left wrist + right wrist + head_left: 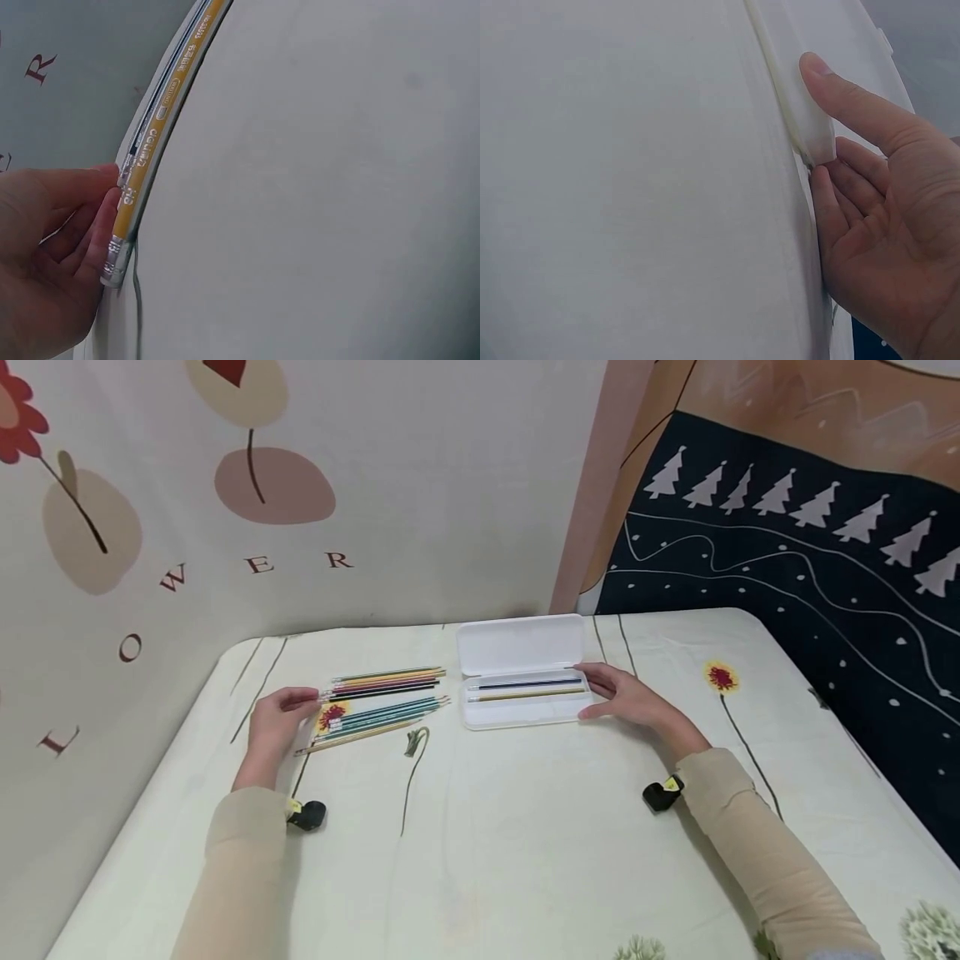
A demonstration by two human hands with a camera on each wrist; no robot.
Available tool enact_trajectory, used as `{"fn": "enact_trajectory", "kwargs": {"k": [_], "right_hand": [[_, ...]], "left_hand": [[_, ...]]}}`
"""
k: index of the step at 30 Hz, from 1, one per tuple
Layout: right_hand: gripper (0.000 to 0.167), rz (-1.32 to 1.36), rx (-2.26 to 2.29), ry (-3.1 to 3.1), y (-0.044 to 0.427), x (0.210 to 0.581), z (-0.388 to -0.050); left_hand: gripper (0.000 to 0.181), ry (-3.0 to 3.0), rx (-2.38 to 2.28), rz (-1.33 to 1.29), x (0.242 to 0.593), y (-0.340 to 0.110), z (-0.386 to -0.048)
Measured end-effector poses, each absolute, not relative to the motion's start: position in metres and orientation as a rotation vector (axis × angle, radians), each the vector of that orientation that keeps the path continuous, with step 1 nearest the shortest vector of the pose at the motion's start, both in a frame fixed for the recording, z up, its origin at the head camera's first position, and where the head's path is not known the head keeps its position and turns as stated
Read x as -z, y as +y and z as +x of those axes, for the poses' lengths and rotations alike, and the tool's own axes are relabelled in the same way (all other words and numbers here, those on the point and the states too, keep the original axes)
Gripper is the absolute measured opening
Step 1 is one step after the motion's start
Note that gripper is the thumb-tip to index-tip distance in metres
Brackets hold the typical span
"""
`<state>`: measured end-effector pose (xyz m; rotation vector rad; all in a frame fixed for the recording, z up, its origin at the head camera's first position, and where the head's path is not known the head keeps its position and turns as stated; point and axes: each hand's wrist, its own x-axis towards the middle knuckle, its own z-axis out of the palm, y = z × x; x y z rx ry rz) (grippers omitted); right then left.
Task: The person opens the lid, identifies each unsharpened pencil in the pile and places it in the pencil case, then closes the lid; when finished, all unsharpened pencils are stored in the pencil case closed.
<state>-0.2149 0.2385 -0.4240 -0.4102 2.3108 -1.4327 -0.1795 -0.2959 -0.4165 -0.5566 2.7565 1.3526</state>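
Note:
A white pencil case (491, 720) lies with its lid (521, 645) raised at the back; a dark blue pencil (525, 683) and a yellowish one (531, 695) lie inside. My right hand (630, 693) holds the case's right end, thumb at the front corner; in the right wrist view the hand (900, 217) has its fingers around the case's corner (814, 120). To the left, my left hand (281, 722) pinches the end of a pencil in the upper group (386, 685). In the left wrist view the fingertips of the hand (56, 247) are beside a yellow pencil (157, 124), partly hiding what they pinch.
Below the upper group lies a second group of green and yellowish pencils (382, 718). The cloth (480, 843) under everything has printed flowers and stems. Behind the table hangs a light patterned fabric (450, 510), with a dark one with trees (750, 552) at the right.

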Motion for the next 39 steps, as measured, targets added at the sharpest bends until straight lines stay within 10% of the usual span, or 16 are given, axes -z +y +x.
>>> {"fn": "enact_trajectory", "kwargs": {"k": [39], "right_hand": [[0.085,-0.413,1.456,2.294,0.239,0.425,-0.216]], "left_hand": [[0.034,2.648,-1.664,-0.357,0.388,-0.272,-0.17]]}}
